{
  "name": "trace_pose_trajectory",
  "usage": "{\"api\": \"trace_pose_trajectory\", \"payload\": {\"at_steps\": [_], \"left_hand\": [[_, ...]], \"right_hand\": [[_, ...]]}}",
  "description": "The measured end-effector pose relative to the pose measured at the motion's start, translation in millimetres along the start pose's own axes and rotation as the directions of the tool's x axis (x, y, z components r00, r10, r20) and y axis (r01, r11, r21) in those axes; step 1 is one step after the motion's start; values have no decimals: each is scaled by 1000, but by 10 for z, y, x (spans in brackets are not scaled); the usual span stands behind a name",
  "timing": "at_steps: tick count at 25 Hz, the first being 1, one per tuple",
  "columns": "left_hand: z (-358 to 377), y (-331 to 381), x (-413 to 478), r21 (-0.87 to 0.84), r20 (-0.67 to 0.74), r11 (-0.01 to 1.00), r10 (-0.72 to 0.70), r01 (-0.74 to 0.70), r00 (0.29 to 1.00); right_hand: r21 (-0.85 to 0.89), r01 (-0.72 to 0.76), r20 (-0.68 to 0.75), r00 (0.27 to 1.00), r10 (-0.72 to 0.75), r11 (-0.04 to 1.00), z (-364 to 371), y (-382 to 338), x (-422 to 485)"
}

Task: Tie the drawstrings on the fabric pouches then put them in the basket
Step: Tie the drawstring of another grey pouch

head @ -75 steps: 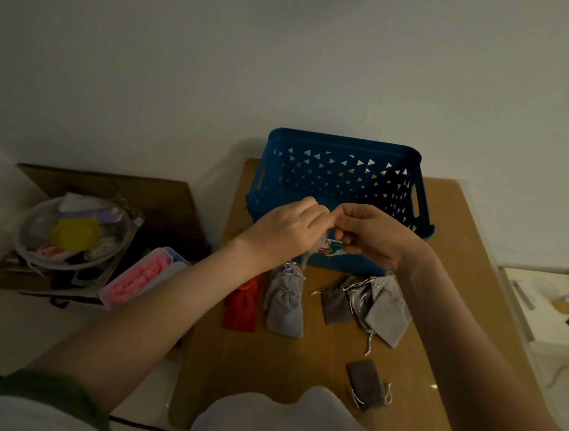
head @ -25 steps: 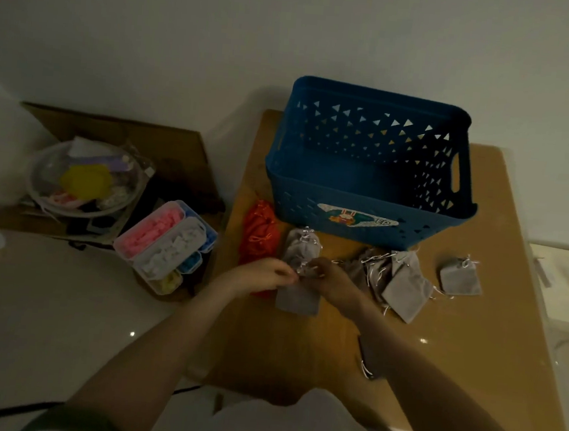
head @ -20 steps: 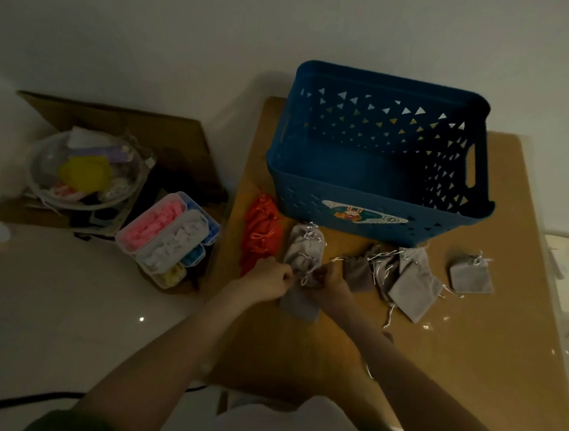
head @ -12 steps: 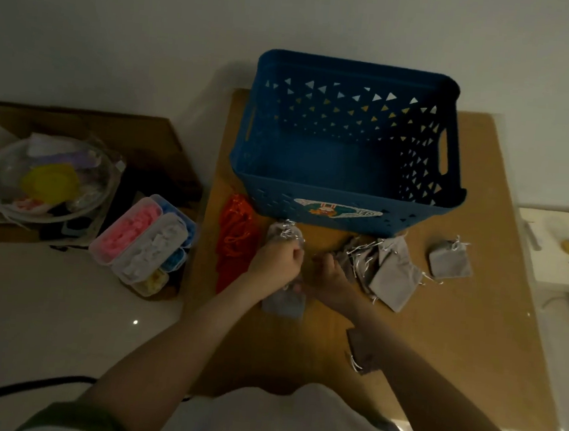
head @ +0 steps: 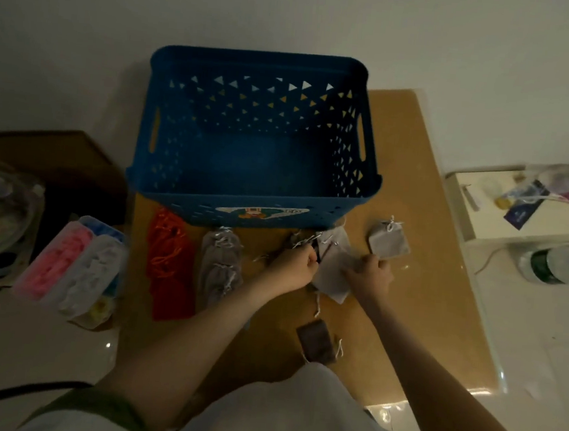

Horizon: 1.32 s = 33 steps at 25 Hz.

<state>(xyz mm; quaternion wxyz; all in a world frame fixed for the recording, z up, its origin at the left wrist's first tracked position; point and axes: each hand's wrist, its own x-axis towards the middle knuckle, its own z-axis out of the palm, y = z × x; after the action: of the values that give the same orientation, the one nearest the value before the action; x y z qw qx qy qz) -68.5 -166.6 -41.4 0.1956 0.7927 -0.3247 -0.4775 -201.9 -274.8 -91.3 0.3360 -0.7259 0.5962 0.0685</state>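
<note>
Plastic box [head: 72,265]: sits low on the left, off the table [head: 422,313], with pink and white bits inside.
Red pouches [head: 168,267]: lie flat on the table's left edge, in front of the basket.
Grey pouches [head: 220,264]: a small pile just right of the red ones.
Basket [head: 174,202]: blue, stands at the back of the table; every pouch lies outside it.
Left hand [head: 292,267]: grip curled tight, pinching the white drawstrings [head: 303,243].
Light grey pouch [head: 333,274]: lies on the table between both hands.
Right hand [head: 371,274]: grip curled on the light grey pouch's right side, holding it.
Small grey pouch [head: 389,241]: lies just past the right hand.
Dark pouch [head: 316,342]: lies alone, nearest the person.
</note>
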Motion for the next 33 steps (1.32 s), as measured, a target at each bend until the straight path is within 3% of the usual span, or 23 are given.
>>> {"api": "trace_pose_trajectory", "payload": {"at_steps": [1, 3, 5, 7, 10, 13, 16, 18, 20, 22, 25, 28, 31, 33], "left_hand": [[17, 18, 37, -91, 0, 994, -52, 52, 999], [45, 36, 90, -258, 61, 949, -169, 179, 984], [84, 17, 109, -288, 134, 921, -232, 262, 963], [97, 39, 73, -291, 147, 909, -266, 298, 953], [67, 35, 42, -216, 55, 942, -250, 256, 967], [77, -9, -37, -200, 107, 937, -269, 285, 957], [103, -79, -149, -400, 148, 836, -345, 376, 927], [84, -122, -239, -467, 181, 789, -357, 400, 916], [48, -160, -314, -455, 235, 791, -337, 410, 912], [14, -141, -402, -380, 177, 849, -322, 366, 930], [-71, -38, -461, -192, -22, 958, -223, 215, 975], [-190, 64, -578, -253, -26, 958, -148, 137, 989], [-371, 70, -777, -343, -56, 938, -77, 53, 995], [-527, 74, -950, -490, 22, 869, -64, 66, 998]], "right_hand": [[31, -33, 48, 998, 31, 999, -21, 35, 18], [293, -40, 144, 990, -3, 955, -57, 68, 30], [544, -56, 252, 962, -100, 837, -132, 78, 0], [646, -61, 303, 935, -183, 761, -212, 114, -6], [678, -36, 289, 932, -220, 734, -264, 156, -25], [652, -118, 355, 920, -163, 749, -245, 126, -126], [347, -106, 395, 918, -42, 932, -112, 50, -248], [128, -30, 286, 958, -8, 991, 14, 42, -305], [14, 37, 188, 981, -39, 999, 47, 26, -382], [102, 76, 143, 986, -90, 992, -47, -27, -483], [334, 138, 123, 974, -188, 932, -305, -145, -622], [539, 248, 150, 912, -381, 805, -613, -325, -776], [557, 406, 191, 787, -587, 725, -909, -605, -932], [561, 483, 191, 715, -673, 672, -1008, -847, -1038]]}}
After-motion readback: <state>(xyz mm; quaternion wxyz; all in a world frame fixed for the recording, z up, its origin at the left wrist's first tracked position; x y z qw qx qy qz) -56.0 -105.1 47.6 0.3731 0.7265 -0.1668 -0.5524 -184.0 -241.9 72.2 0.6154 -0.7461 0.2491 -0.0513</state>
